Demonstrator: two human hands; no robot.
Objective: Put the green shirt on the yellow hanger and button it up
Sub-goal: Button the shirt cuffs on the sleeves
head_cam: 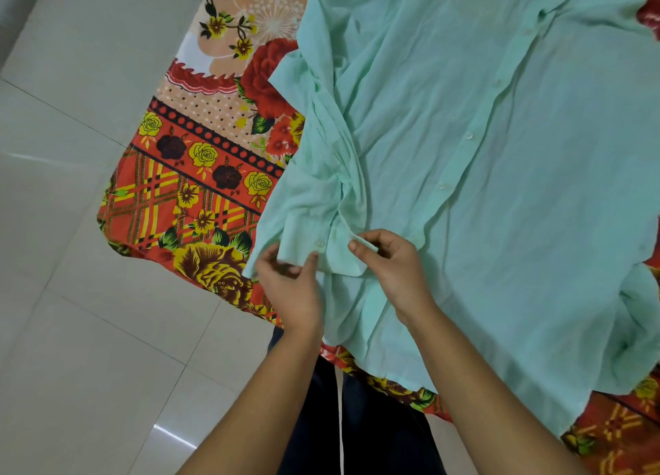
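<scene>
Pale mint-green button-front shirt (pixel 500 153) lies spread front-up on the red-and-yellow floral bedsheet (pixel 200 174), its placket running from the collar at far upper right down to the hem nearest the person. The sleeve along its left edge ends in the cuff (pixel 321 256), right at both hands: left hand (pixel 289 281) pinches the side with the white cuff button (pixel 319 243), and right hand (pixel 393 260) pinches the opposite flap, just apart. Yellow hanger not in view, collar cropped at the frame edge, and I can't tell whether the placket is fastened.

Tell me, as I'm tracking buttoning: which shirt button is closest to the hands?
The cuff button on the green shirt sleeve, just above the left hand thumb; the other buttons run up the front placket, farther from both hands.
</scene>
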